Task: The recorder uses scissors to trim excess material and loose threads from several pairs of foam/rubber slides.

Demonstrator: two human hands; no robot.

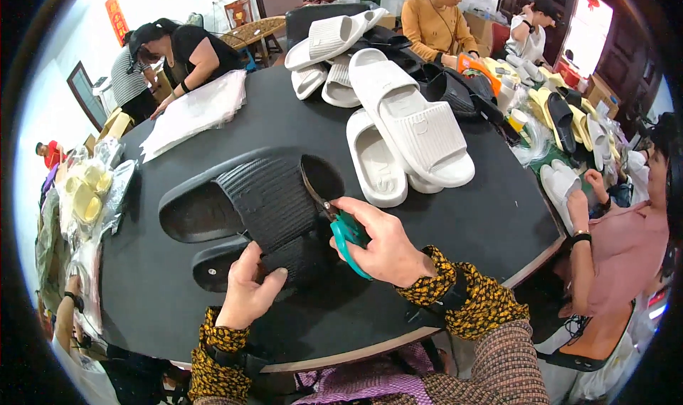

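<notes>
We note a black table [491, 213] filling mid-frame. Black slides [199, 213] lie left of centre; the left hand [249, 289] grips the near strap [295, 252], apparently for steadiness. The right hand [385, 245] is closed round scissors [345, 228], blades [313, 189] at the far strap [263, 191], likely angled for reach.

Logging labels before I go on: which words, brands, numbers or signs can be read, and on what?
None clear enough to quote.
Near-left white slipper: sole letters, unclear.
Near-right white slipper: strap mark, unclear.
Nearer black slipper: round mark, too small.
Wall banner: characters, too blurred.
</notes>
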